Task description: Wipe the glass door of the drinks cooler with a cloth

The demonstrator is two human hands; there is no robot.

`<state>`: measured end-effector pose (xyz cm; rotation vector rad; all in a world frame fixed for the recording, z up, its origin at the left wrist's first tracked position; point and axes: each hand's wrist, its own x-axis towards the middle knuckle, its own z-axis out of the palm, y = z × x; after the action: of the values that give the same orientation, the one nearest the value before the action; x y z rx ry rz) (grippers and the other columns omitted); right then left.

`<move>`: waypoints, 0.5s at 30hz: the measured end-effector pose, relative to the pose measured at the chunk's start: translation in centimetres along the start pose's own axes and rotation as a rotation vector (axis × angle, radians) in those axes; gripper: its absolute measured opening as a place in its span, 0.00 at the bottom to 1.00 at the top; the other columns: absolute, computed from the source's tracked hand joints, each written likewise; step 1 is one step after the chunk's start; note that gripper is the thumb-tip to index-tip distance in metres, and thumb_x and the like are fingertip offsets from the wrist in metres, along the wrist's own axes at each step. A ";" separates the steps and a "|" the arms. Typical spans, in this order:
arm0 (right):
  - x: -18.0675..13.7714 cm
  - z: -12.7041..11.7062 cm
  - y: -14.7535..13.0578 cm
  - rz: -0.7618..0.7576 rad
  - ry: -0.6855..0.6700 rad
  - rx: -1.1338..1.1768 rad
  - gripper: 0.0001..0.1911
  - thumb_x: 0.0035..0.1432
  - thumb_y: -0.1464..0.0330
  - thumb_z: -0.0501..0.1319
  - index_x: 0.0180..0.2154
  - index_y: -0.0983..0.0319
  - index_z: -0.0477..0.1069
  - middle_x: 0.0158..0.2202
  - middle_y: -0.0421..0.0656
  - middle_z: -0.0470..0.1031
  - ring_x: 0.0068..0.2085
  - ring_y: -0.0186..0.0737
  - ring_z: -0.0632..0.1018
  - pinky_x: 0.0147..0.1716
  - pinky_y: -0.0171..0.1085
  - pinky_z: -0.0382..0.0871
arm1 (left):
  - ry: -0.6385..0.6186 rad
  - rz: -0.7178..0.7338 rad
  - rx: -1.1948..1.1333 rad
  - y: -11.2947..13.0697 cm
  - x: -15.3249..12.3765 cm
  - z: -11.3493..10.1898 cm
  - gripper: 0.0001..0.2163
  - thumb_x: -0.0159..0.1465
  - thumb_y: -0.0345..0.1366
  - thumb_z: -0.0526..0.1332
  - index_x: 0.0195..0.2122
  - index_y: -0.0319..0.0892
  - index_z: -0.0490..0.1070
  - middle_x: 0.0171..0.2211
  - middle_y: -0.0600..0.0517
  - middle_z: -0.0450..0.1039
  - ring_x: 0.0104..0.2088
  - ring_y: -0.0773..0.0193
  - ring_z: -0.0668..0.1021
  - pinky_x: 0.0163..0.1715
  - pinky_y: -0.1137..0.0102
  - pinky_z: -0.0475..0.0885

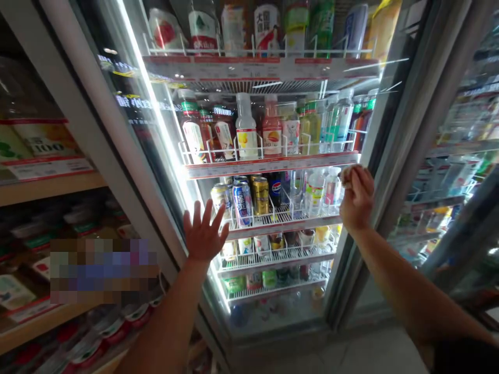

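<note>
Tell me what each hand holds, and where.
Left hand: nothing, fingers spread. Right hand: fist around a small pale object, only its top showing; unidentifiable.

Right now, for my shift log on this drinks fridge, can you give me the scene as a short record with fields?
place: drinks fridge, glass door swung open
left hand: open, fingers spread, at the door's edge
right hand: closed around a small pale item, beside the red price rail
level with hands: cans on a wire shelf
above: bottles in a row
far left: wooden shelves of packaged goods
</note>
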<state>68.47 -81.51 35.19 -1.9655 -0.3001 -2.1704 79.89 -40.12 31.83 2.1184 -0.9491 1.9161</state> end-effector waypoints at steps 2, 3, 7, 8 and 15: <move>-0.6 -0.2 -0.1 0.033 -0.001 -0.026 0.28 0.69 0.72 0.49 0.68 0.54 0.56 0.66 0.47 0.63 0.68 0.50 0.62 0.66 0.63 0.58 | -0.007 -0.013 -0.009 -0.1 0.1 -0.1 0.30 0.66 0.42 0.62 0.68 0.53 0.56 0.72 0.50 0.50 0.72 0.47 0.50 0.69 0.49 0.44; -1.4 -0.1 -0.7 0.010 -0.064 -0.003 0.29 0.68 0.72 0.50 0.68 0.54 0.56 0.66 0.47 0.63 0.68 0.51 0.62 0.65 0.62 0.60 | -0.016 -0.030 -0.016 0.2 0.3 -0.3 0.30 0.66 0.42 0.62 0.68 0.53 0.57 0.71 0.50 0.51 0.72 0.47 0.51 0.69 0.48 0.45; -5.2 0.5 -4.7 -0.156 -0.373 0.191 0.33 0.65 0.74 0.56 0.69 0.54 0.53 0.63 0.47 0.69 0.68 0.50 0.63 0.64 0.56 0.66 | 0.012 -0.171 -0.099 5.3 1.7 -1.4 0.29 0.66 0.39 0.61 0.68 0.50 0.56 0.71 0.45 0.52 0.72 0.44 0.51 0.68 0.44 0.47; -5.8 0.8 -5.4 -0.161 -0.384 0.217 0.33 0.65 0.75 0.56 0.69 0.54 0.54 0.62 0.46 0.70 0.68 0.49 0.63 0.64 0.55 0.66 | 0.044 -0.182 -0.156 7.6 2.2 -1.5 0.30 0.66 0.38 0.60 0.69 0.49 0.54 0.71 0.44 0.51 0.72 0.44 0.51 0.68 0.45 0.50; -6.0 -0.4 -3.9 -0.053 -0.362 0.253 0.39 0.66 0.75 0.54 0.72 0.58 0.39 0.71 0.52 0.54 0.70 0.47 0.59 0.62 0.49 0.70 | -0.112 -0.002 -0.638 23.9 6.2 1.7 0.32 0.70 0.37 0.51 0.72 0.41 0.38 0.71 0.37 0.47 0.72 0.49 0.53 0.63 0.49 0.65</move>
<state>67.64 -77.82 29.07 -2.2063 -0.6527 -1.6917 68.74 -62.14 29.92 1.8371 -1.3512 1.2557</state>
